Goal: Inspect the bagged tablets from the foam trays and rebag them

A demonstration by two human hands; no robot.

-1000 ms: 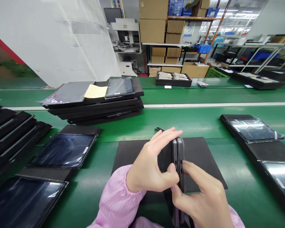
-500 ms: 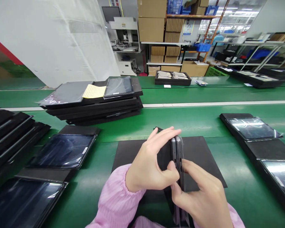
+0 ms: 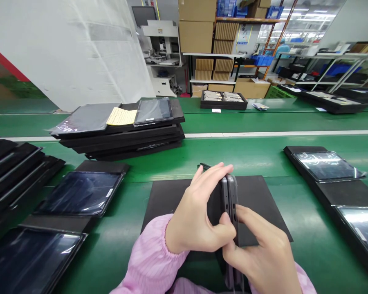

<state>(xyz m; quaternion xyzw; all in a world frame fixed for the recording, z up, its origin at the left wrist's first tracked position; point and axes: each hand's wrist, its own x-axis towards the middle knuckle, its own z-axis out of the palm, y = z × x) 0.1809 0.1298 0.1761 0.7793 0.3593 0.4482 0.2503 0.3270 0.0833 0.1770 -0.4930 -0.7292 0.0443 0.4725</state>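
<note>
Two dark tablets (image 3: 230, 192) stand on edge, pressed face to face, above a black mat (image 3: 263, 212). My left hand (image 3: 199, 212) grips them from the left, its fingers reaching over the far end and its thumb on the near-facing edges. On the other side my right hand (image 3: 260, 245) pinches the pair, with its thumb and fingertips close to the left thumb, around the ports in the edge. The tablets' broad faces are mostly hidden by my hands and by the angle.
Tablets on black trays lie at the left (image 3: 79, 194) and at the right (image 3: 328, 165). A stack of black trays (image 3: 125, 139) with a tablet and a yellow sticker sheet (image 3: 122, 116) stands behind. Farther back is a black box (image 3: 223, 105) of grey parts on the green bench (image 3: 248, 155).
My left thumb has shifted slightly down and to the right along the tablets' edges. The tablets and my right hand have barely moved.
</note>
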